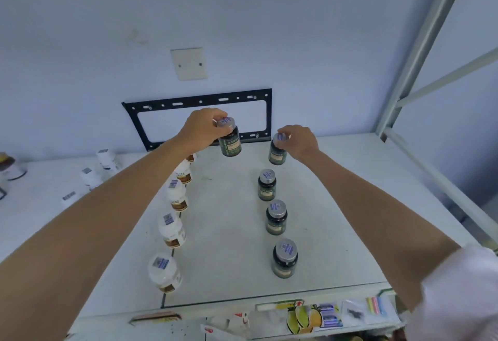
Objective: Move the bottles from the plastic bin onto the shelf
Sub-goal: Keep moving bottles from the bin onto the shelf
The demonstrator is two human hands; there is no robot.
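Note:
My left hand grips a dark green bottle by its silver cap and holds it in the air above the back of the white shelf. My right hand pinches the cap of a second dark bottle at the far end of a row. Three more dark bottles stand in that row on the right. The plastic bin is out of view.
A row of white bottles stands along the left of the shelf, with more white bottles further left. A black bracket is on the wall behind. A white metal frame rises at the right. Colourful packages lie below the front edge.

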